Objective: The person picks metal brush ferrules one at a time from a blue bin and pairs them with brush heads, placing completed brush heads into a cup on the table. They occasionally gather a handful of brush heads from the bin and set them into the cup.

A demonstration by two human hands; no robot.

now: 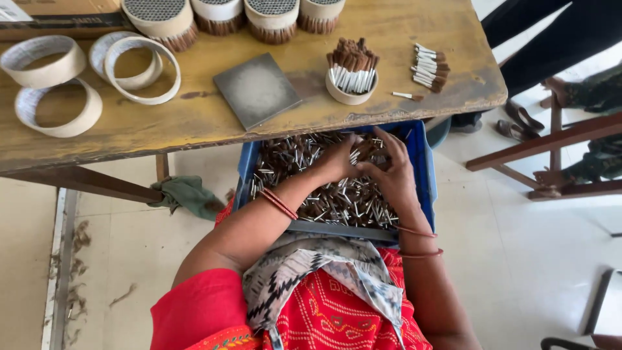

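While blue crate [422,170] rests on lap, both hands [366,165] pinch small brush pieces [367,151] together above pile [337,198].

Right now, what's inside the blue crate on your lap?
The blue crate holds a heap of small brown-tipped brush pieces with metal stems. The left hand and right hand cover the middle; the crate's bottom is hidden.

At the far left corner of the worktop [162,123] lies a flat brown cardboard box [61,14] with a dark strip along its near edge and a white label [11,11] on its left end. No signs or screens show.
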